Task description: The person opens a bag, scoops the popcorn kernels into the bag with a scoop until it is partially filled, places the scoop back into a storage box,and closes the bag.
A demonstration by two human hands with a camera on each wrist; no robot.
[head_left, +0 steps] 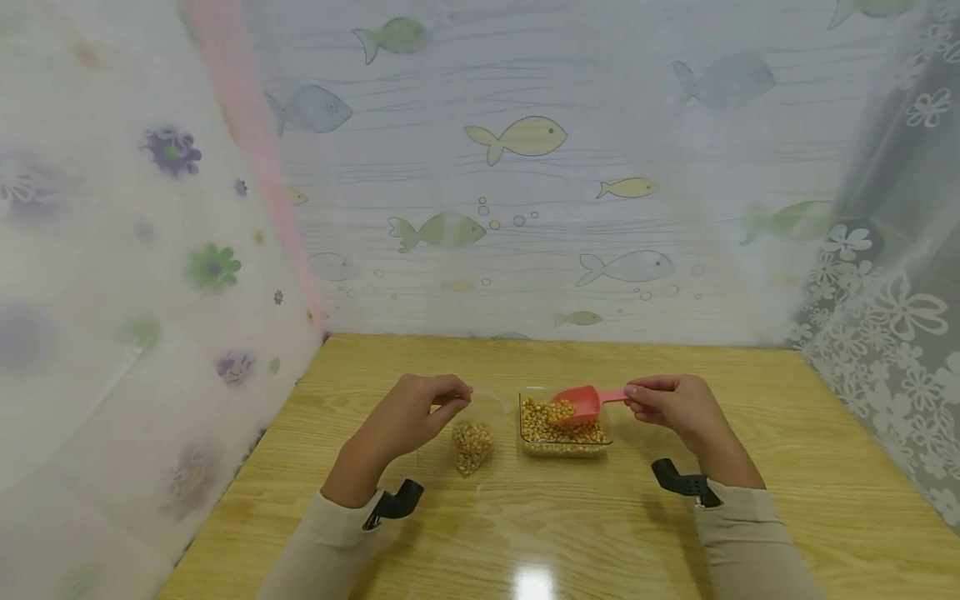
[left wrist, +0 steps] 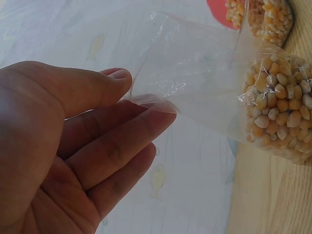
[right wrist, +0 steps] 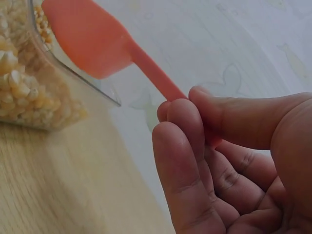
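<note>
My left hand (head_left: 424, 408) pinches the upper edge of a clear plastic bag (left wrist: 200, 80) between thumb and fingers. Corn kernels (left wrist: 280, 100) fill the bag's lower part, which hangs down close over the table. On the right, my right hand (head_left: 678, 408) grips the handle of a red scoop (head_left: 585, 402) between thumb and fingertips. The scoop's bowl lies tilted over a clear rectangular container (head_left: 564, 450) of corn, its front edge among the kernels. In the right wrist view the scoop's handle (right wrist: 158, 75) runs into the curled fingers.
Both hands work above a wooden table (head_left: 600, 533). A fish-print curtain (head_left: 525, 275) hangs along the table's far edge, with flower-print sheets (head_left: 213, 267) at the sides. Each wrist carries a black camera mount (head_left: 401, 500).
</note>
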